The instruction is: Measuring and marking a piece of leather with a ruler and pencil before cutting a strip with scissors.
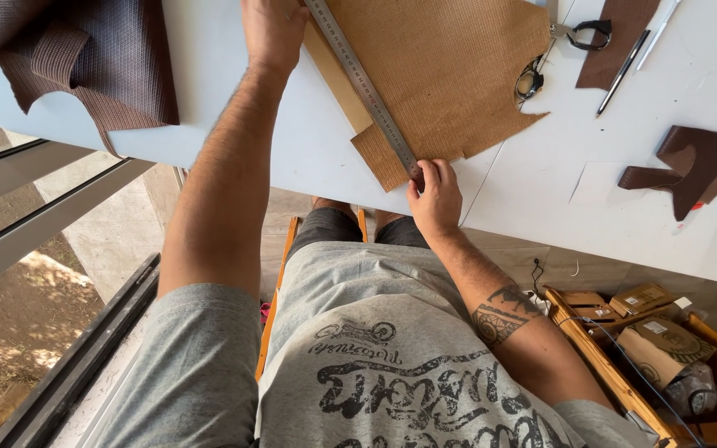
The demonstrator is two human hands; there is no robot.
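Holding the long steel ruler (369, 87) flat across the tan woven sheet (450, 75), we have it pinned at both ends: our left hand (273, 29) presses down at the far end, near the top edge of the view, and our right hand (434, 197) sits at the near end, where the sheet's corner reaches toward the edge of the white table (292, 141). The right fingers are curled shut around something small and dark at the ruler's tip, probably a blade or marker, though we cannot tell which from this angle. The left hand is cut off by the frame, so we cannot tell whether it lies flat and open or is gripping; it seems to bear down on the ruler. To do this well, we judge that the ruler must not pivot: steady weight at the far end, and the tool kept tight against the metal edge. A paler strip (338, 79) shows under the ruler's left side, so we should check the sheet lies smooth over it. Black-handled scissors (574, 37) and a dark pen (622, 73) lie well apart on the right, with brown offcuts (690, 166) beyond them and a dark brown woven piece (101, 58) at far left.
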